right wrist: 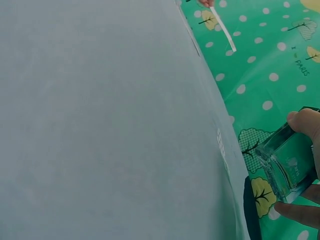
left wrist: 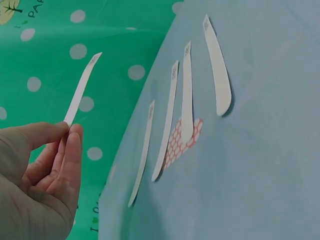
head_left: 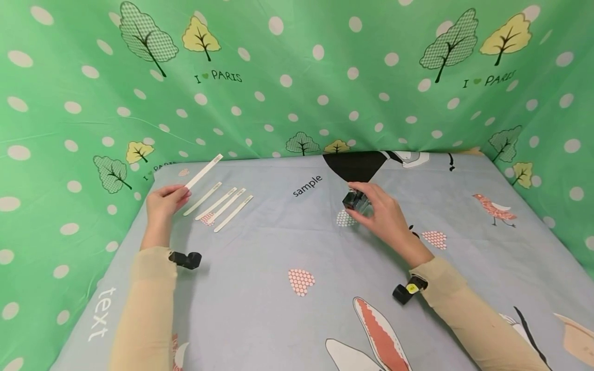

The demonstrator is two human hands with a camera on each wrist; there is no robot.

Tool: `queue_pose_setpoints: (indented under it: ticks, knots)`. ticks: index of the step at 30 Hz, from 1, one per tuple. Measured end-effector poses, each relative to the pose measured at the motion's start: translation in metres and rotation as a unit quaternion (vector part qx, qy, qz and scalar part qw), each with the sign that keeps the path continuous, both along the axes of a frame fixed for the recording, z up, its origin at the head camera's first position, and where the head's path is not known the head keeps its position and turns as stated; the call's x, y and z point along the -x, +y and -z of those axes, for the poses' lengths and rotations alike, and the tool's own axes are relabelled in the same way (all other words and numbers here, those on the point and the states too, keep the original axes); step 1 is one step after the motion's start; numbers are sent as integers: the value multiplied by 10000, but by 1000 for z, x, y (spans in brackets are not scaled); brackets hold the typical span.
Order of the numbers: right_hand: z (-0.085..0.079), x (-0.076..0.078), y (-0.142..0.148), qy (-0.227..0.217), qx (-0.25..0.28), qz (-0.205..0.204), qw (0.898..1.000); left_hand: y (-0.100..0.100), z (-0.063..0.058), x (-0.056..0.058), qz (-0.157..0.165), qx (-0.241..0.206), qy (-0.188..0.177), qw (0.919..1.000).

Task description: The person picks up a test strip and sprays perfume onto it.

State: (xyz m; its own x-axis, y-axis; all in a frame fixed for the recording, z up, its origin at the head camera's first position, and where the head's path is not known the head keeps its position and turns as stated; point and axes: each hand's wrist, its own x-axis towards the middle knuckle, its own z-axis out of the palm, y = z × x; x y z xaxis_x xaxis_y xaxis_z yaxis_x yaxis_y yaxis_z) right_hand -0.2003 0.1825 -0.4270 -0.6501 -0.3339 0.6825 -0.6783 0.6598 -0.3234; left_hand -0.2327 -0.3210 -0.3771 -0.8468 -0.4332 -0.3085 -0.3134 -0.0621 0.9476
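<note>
My left hand (head_left: 163,202) pinches a white paper perfume test strip (head_left: 204,172) by its lower end between thumb and fingers. The strip slants up and away, with small print near its far tip. Several more test strips (head_left: 230,205) lie side by side on the cloth, to the right of that hand. My right hand (head_left: 384,214) grips a small square glass perfume bottle (right wrist: 286,162) between thumb and fingers, above the bed-like surface. The bottle looks tilted; part of it is hidden by the fingers. In the left wrist view, the held strip (left wrist: 82,90) stands apart from the others.
A grey-blue printed cloth (head_left: 260,257) covers the work surface, with hearts, a bird and rabbit ears on it. Green dotted fabric (head_left: 278,103) hangs behind and at both sides. Black wrist cameras (head_left: 186,259) sit on both sleeves.
</note>
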Motion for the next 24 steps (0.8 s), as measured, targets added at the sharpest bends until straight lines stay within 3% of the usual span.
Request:
queue_pose_setpoints:
  ticks: [11, 24]
  knots:
    - [-1, -1, 1, -48, 11, 3, 10000, -19, 13, -1, -196, 164, -261, 9993]
    - [1, -1, -1, 25, -5, 18, 10000, -38, 25, -2, -533, -170, -508, 9971]
